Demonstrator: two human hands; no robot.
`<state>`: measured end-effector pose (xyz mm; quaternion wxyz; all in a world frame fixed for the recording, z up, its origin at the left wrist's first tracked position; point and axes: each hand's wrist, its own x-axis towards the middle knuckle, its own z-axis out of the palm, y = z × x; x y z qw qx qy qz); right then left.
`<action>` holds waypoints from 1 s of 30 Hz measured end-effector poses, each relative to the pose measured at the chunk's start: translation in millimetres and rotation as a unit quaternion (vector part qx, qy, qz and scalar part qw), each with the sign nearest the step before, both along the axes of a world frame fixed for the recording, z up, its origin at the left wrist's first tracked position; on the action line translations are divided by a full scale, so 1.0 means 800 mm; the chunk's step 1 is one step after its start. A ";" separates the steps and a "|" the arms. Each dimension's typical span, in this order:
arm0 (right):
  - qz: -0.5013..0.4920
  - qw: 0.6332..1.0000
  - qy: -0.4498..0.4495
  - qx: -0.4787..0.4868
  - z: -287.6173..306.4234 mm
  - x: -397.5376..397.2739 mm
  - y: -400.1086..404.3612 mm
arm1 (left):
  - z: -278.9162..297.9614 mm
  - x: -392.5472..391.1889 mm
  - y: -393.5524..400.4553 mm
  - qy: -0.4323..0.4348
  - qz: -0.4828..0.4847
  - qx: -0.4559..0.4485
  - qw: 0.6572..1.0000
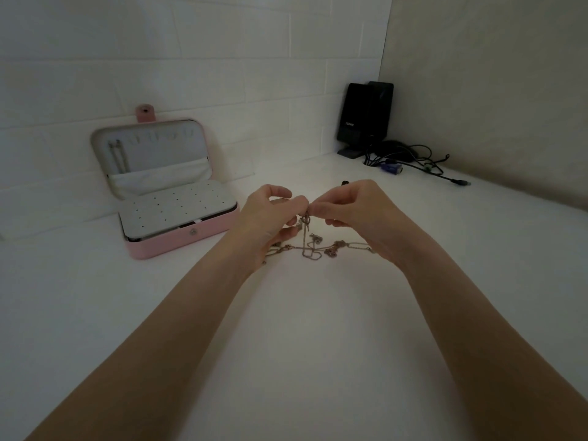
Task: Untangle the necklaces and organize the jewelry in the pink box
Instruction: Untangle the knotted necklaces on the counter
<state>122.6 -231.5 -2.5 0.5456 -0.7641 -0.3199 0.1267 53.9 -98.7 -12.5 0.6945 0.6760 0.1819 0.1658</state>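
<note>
A: Pinching, both hands. The left hand (270,214) and the right hand (346,211) meet fingertip to fingertip on the tangled necklaces (310,243), just right of the pink box (178,198).

B: Grip on each?

A: Thumb and forefinger of each closed on the chain at one knot, lifted off the white table (286,345). The rest of the chains hangs down and trails across the table under both palms.

B: Box state?

A: Lid open, leaning on the brick wall (222,58). One chain (118,157) hangs inside the lid, left side. Perforated grey panel covers the base.

B: Beyond the box?

A: Far right of it, in the corner: black speakers (362,119), loose cables (413,157).
</note>
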 end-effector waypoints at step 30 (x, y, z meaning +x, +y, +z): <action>0.030 0.997 -0.017 0.074 -0.006 -0.002 0.006 | -0.004 0.000 0.010 -0.018 -0.041 0.124 0.991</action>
